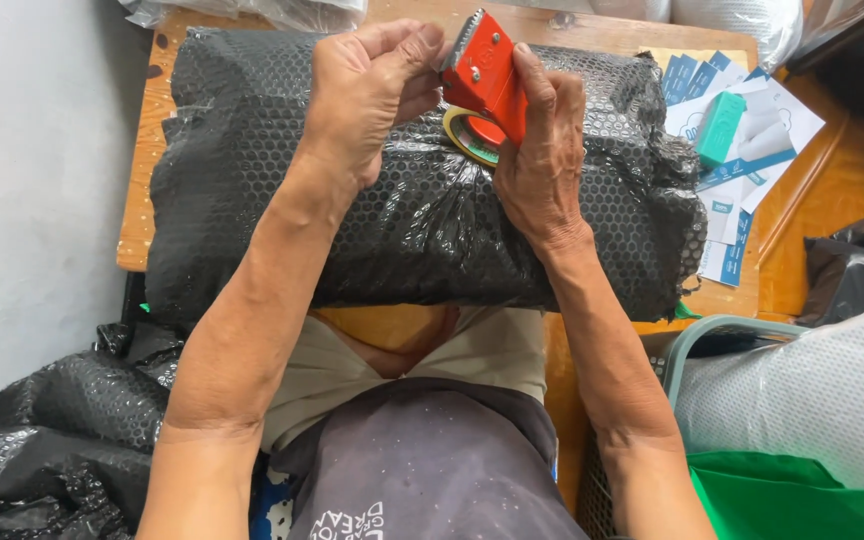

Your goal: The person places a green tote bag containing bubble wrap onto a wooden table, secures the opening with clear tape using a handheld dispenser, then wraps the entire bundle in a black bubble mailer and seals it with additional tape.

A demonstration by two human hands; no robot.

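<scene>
**Red tape dispenser held over black bubble-wrapped parcel**

The red tape dispenser (487, 72) is gripped in the right hand (540, 165). Its front edge is pinched by the left hand (367, 95). Beneath both, the black bubble-wrapped parcel (252, 190) rests on the wooden table (137, 210).

Red tape dispenser (487, 72) tilted upright, atop black bubble-wrapped parcel (412, 210) on table

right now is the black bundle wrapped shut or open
Wrapped shut: the black bubble-wrap bundle shows no open flap; both hands hold the red tape dispenser above it.
</scene>
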